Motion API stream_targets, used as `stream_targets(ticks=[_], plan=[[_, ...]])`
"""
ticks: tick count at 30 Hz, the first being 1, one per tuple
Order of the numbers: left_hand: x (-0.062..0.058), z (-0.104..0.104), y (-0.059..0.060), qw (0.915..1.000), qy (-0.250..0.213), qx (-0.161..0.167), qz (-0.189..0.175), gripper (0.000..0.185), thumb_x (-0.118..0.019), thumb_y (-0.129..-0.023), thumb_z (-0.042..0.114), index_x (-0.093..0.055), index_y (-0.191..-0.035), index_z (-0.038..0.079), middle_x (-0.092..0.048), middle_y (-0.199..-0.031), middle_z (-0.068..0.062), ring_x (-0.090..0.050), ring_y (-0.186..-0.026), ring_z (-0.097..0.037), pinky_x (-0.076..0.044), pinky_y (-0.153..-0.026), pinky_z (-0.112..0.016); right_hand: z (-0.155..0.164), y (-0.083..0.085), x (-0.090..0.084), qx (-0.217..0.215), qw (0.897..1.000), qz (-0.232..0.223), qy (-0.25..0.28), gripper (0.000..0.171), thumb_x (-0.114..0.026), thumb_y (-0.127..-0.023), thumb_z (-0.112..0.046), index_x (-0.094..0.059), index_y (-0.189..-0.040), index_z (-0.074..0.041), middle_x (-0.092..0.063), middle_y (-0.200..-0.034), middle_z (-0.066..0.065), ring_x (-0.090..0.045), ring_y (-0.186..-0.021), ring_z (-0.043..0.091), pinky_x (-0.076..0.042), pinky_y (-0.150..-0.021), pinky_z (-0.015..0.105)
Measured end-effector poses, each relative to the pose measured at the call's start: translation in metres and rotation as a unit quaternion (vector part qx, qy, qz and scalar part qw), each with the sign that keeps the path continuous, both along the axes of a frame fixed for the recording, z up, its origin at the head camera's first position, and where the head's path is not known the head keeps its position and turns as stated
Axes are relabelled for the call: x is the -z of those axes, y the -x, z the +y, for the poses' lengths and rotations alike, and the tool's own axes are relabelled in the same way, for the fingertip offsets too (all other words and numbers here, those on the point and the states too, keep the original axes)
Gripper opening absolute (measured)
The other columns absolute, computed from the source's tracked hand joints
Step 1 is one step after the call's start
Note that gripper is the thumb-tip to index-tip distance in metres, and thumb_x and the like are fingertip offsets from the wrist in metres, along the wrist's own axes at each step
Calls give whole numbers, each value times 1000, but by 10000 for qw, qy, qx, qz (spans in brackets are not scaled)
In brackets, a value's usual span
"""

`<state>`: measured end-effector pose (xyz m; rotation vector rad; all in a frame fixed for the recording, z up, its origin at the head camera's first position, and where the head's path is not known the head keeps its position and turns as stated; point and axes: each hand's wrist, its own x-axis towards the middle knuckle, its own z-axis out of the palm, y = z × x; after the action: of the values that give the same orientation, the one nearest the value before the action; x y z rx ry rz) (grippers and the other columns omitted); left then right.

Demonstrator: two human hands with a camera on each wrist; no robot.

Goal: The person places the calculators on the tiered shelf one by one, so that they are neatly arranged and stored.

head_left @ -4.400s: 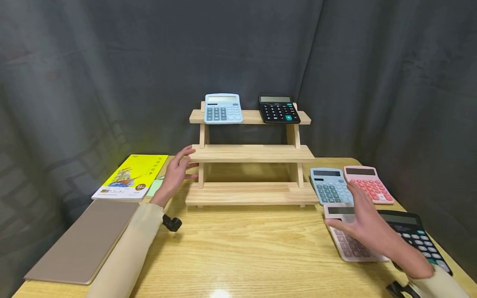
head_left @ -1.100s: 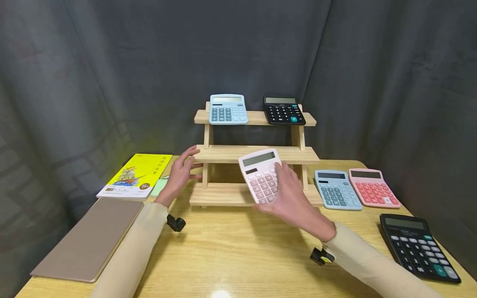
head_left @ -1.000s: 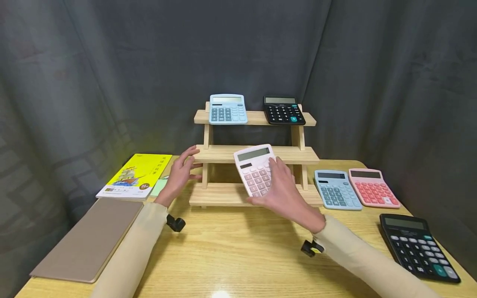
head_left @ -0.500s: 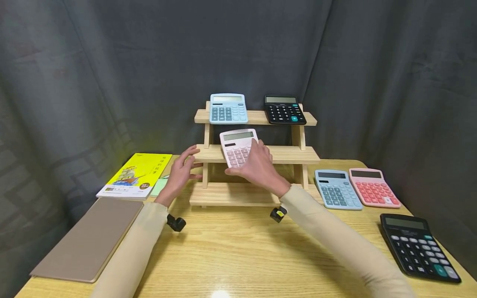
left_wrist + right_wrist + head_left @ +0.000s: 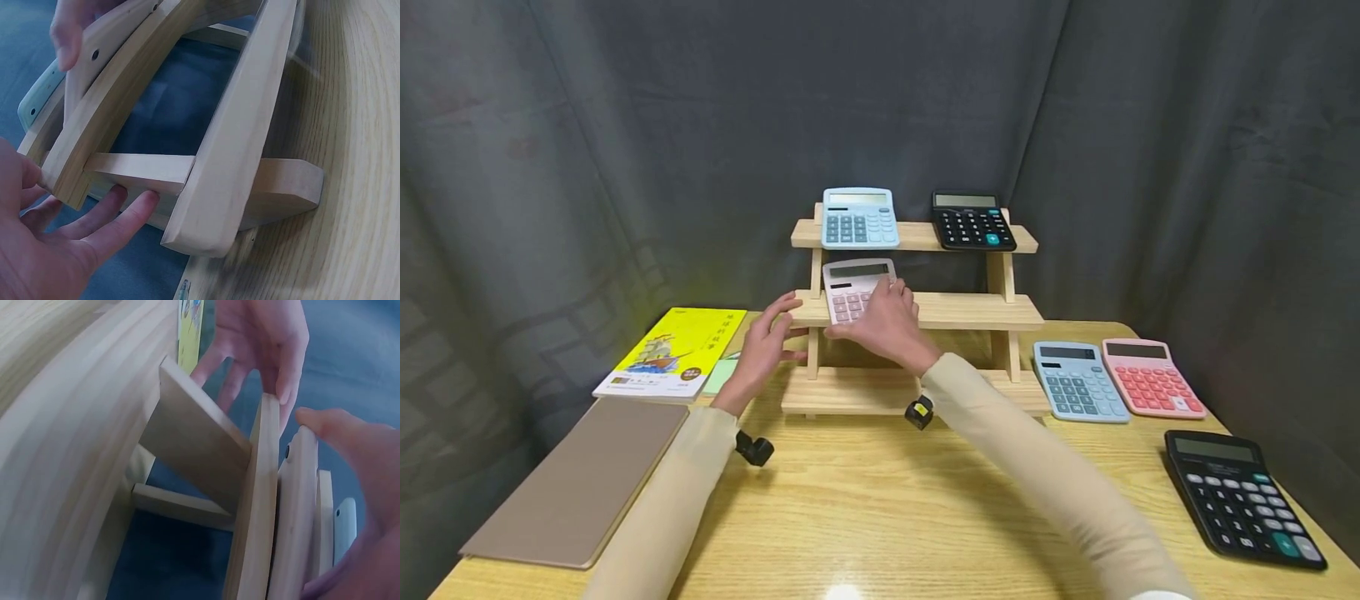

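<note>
My right hand [image 5: 883,321] grips a pale pink calculator [image 5: 847,296] by its lower and right edges, at the left part of the middle shelf. In the right wrist view the thumb [image 5: 331,422] lies at the calculator's [image 5: 297,506] near end, its edge close along the shelf board. The calculator leans back, and my hand hides its lower right keys. My left hand [image 5: 763,350] holds the wooden display rack [image 5: 917,400] by the left end of the middle shelf. Its fingers [image 5: 125,225] straddle that end and reach the side support in the left wrist view.
On the top shelf lean a light blue calculator [image 5: 859,218] and a black calculator [image 5: 973,222]. To the right lie another blue calculator [image 5: 1080,382], a coral calculator [image 5: 1152,377] and a large black calculator [image 5: 1243,500]. A yellow book [image 5: 670,354] and a brown notebook [image 5: 576,483] lie left.
My right hand has picked the pale pink calculator up from the table's right side and carried it left and up to the middle shelf, turning it upright. The left hand stays at the rack.
</note>
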<state>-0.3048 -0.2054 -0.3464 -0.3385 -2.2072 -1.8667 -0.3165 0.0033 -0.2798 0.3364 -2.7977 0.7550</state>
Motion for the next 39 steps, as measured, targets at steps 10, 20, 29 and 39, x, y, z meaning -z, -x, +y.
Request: stream_targets(ticks=[10, 20, 29, 39], plan=[[0, 0, 1, 10000, 48, -8, 23, 42, -39, -111, 20, -45, -150, 3, -28, -164, 1, -53, -126, -49, -57, -85, -58, -14, -3, -1, 165, 9998, -12, -94, 140, -80, -61, -79, -22, -152, 11, -27, -153, 36, -35, -134, 41, -34, -114, 50], [0, 0, 1, 10000, 60, -55, 1, 41, -39, -111, 19, -47, -149, 4, -30, -163, 3, -57, -124, -45, -56, -86, -61, -18, -7, 2, 164, 9998, 46, -58, 135, -79, -66, -75, -23, -151, 13, -26, -151, 38, -33, -135, 43, -32, -115, 51], [2, 1, 1, 9999, 100, -63, 55, 42, -37, -112, 19, -45, -150, 4, -28, -164, 1, -54, -125, -49, -58, -84, -57, -6, -13, 7, 8, 9994, -42, 353, 132, -82, -70, -68, -18, -155, 10, -11, -160, 36, -17, -148, 43, -23, -121, 52], [0, 1, -1, 9999, 129, -48, 50, 42, -37, -112, 20, -44, -151, 5, -28, -164, 1, -53, -126, -49, -59, -84, -56, 42, -39, 18, -703, 9922, 379, 958, 102, -80, -83, -52, -29, -153, 3, -29, -158, 23, -22, -147, 37, -19, -123, 49]])
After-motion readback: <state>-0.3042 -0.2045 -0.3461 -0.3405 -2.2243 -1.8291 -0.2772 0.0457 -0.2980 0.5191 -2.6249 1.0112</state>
